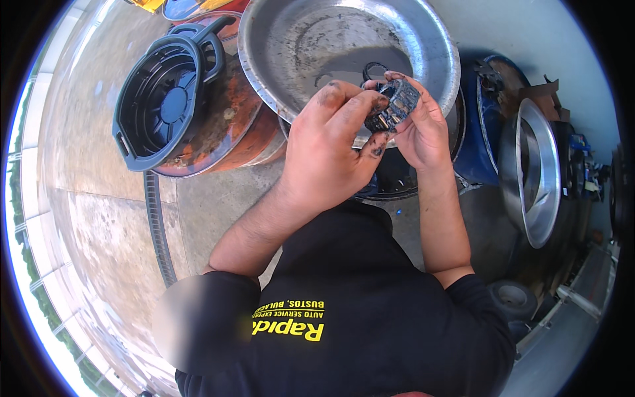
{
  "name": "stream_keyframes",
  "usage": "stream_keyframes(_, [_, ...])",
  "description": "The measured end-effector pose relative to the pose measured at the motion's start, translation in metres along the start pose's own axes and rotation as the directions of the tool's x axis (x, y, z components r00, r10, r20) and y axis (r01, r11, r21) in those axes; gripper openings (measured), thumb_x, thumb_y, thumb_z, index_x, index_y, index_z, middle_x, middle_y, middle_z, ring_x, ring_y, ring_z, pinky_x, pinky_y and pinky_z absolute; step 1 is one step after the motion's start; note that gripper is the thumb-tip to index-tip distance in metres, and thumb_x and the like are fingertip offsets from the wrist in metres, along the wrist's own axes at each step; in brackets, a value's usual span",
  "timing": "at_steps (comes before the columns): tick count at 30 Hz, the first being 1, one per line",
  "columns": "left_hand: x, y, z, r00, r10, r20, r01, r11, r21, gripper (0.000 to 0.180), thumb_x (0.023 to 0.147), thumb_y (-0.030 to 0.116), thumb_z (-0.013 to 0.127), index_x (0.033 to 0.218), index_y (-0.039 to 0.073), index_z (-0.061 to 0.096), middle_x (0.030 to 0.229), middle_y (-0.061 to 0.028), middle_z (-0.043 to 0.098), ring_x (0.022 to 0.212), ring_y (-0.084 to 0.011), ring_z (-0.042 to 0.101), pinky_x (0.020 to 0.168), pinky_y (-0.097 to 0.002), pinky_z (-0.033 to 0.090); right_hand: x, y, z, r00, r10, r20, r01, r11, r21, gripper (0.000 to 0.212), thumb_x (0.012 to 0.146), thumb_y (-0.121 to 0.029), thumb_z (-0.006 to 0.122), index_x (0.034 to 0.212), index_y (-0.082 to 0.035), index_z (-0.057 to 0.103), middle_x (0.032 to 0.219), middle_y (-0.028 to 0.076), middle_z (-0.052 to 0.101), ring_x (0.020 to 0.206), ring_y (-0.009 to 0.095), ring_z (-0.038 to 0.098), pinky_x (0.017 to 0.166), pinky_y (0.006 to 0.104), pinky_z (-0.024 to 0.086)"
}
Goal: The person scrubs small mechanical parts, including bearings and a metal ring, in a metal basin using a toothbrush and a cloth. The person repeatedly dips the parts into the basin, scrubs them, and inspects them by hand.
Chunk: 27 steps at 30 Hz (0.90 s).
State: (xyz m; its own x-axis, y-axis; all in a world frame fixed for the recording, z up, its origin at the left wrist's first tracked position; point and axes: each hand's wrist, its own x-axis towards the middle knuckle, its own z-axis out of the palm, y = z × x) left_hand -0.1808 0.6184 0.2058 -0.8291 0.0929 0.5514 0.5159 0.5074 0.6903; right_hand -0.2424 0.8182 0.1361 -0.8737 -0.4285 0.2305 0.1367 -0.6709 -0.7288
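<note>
Dark segmented part (pixel 401 100), held up at the near side of a wide metal basin (pixel 423 40); best kept above it so any drips land inside. Left hand (pixel 334 142) pinches the part between thumb and bent fingers, skin smeared black; right hand (pixel 423 132) grips its right end, thumb along the edge. Grime is likely slick: steady with the right, work with the left, firm pinch, small turns. Part's long axis slants lower left to upper right, segmented face toward the wearer. Black loop (pixel 376 63) just beyond; joined or separate, can't tell.
</note>
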Motion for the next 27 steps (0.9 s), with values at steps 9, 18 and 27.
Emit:
stream_keyframes(9, [0.051, -0.088, 0.02, 0.752, -0.575, 0.323, 0.654, 0.71, -0.259, 0.032, 0.094, 0.015, 0.084, 0.114, -0.008, 0.075, 0.098, -0.0105, 0.077, 0.086, -0.016, 0.074, 0.077, -0.0318, 0.06, 0.047, 0.002, -0.023, 0.892, -0.015, -0.451, -0.308, 0.71, -0.634, 0.038, 0.106, -0.034, 0.077, 0.114, 0.003, 0.078, 0.098, 0.009, 0.08, 0.082, 0.013, 0.073, 0.067, 0.0293, 0.061])
stream_keyframes(18, [0.107, -0.215, 0.123, 0.696, -0.557, 0.453, 0.31, 0.802, 0.51, 0.037, 0.088, 0.023, 0.079, 0.111, -0.005, 0.079, 0.108, -0.0267, 0.079, 0.101, -0.037, 0.079, 0.091, -0.0427, 0.063, 0.11, 0.044, -0.134, 0.751, 0.289, -0.594, -0.643, 0.525, -0.558, 0.034, 0.108, -0.026, 0.071, 0.128, 0.001, 0.073, 0.112, 0.011, 0.078, 0.096, 0.021, 0.077, 0.081, 0.0377, 0.064])
stream_keyframes(27, [0.095, -0.247, 0.159, 0.641, -0.627, 0.443, 0.245, 0.714, 0.656, 0.045, 0.085, 0.022, 0.08, 0.124, 0.0, 0.077, 0.122, -0.0315, 0.076, 0.12, -0.0439, 0.073, 0.109, -0.0467, 0.058, 0.105, 0.037, -0.173, 0.874, 0.103, -0.475, -0.404, -0.387, -0.829, 0.044, 0.098, -0.02, 0.072, 0.14, -0.007, 0.07, 0.141, 0.023, 0.067, 0.127, 0.04, 0.068, 0.108, 0.0474, 0.056])
